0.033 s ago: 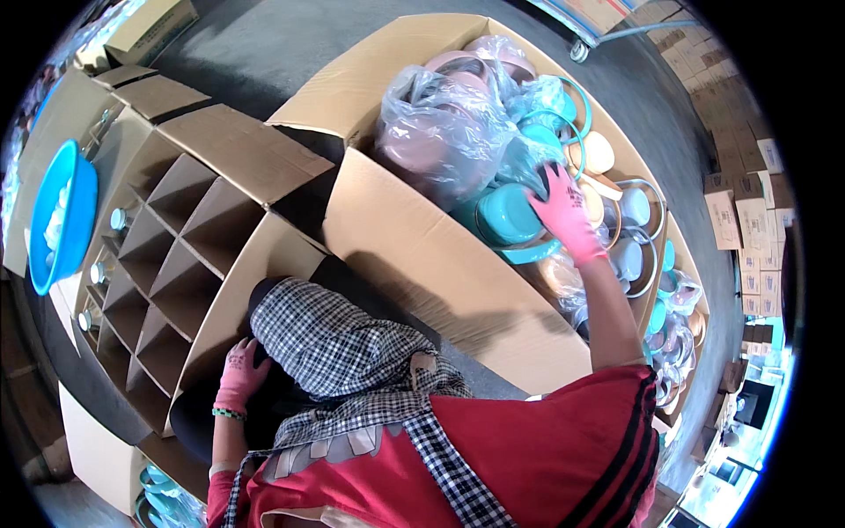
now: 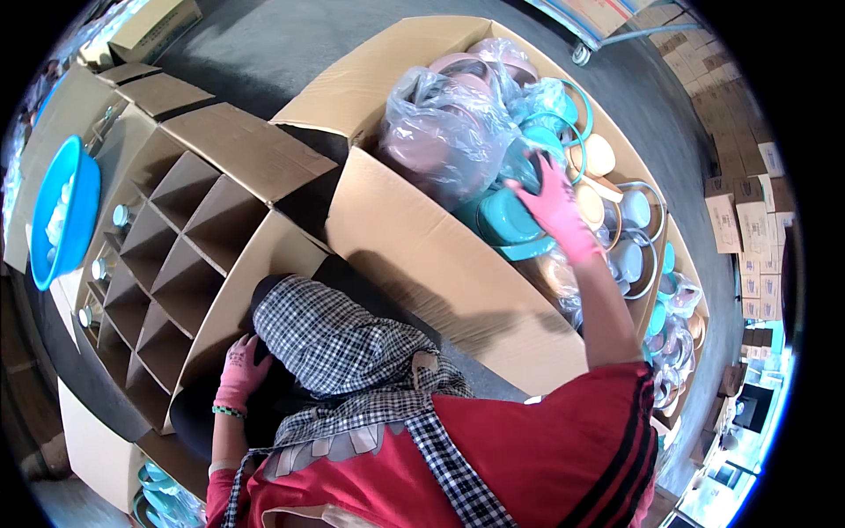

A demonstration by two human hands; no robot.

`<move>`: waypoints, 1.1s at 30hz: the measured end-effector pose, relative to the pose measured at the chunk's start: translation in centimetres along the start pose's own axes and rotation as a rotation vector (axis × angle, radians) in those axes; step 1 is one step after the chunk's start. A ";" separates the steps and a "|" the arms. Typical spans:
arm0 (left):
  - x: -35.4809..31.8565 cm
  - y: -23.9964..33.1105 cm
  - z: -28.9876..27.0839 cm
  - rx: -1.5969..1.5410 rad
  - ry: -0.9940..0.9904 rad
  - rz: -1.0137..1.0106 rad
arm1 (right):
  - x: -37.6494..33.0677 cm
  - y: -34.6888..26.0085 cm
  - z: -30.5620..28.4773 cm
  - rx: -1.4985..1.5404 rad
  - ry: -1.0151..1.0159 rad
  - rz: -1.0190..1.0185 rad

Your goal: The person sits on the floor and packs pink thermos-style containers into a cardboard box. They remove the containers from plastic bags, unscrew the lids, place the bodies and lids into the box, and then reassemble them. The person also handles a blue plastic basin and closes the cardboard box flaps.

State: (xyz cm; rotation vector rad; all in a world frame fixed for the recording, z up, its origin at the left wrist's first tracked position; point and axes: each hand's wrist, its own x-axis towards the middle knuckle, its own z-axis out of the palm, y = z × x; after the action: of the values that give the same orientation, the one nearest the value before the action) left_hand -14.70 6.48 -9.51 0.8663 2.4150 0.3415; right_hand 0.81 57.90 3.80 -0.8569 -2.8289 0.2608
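My right hand (image 2: 554, 207), in a pink glove with dark fingertips, reaches into a large cardboard box (image 2: 440, 255). Its thumb and fingers are apart, over the edge of a round teal lid (image 2: 509, 216) that looks like a container's top. Clear plastic lies under the fingertips, and I cannot tell whether they touch it. Beside my checked-cloth knee, my left hand (image 2: 242, 370) rests with nothing visible in it, its fingers loosely extended. Pinkish pieces in a clear bag (image 2: 449, 132) fill the box's far left. Yellow lids (image 2: 591, 207) and blue-grey lids (image 2: 627, 260) lie right of my hand.
To the left stands a carton with cardboard dividers (image 2: 185, 238), several jars with light caps (image 2: 123, 216) along its far side. A blue basin (image 2: 70, 220) holds white items. Stacked cartons (image 2: 748, 211) line the right, and a wheeled cart (image 2: 581, 53) is at the top.
My right hand has shifted slightly left and up over the teal lid, and its thumb and fingers have spread. My left hand stays where it was.
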 end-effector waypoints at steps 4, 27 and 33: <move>0.0 1.4 -0.9 -0.049 0.024 0.082 | 3.5 -6.3 4.2 0.039 0.052 0.068; -4.4 1.3 -0.5 -0.138 0.145 0.064 | -3.1 3.9 7.3 0.310 0.091 0.346; -3.7 1.8 -0.5 0.012 0.151 0.078 | 0.3 -7.0 6.2 0.650 -0.003 0.200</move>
State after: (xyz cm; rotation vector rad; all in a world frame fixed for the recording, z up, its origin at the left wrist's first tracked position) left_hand -11.73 5.46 -6.87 0.9738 2.5280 0.4360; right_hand -4.47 51.57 -0.70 -0.9599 -2.3929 1.1243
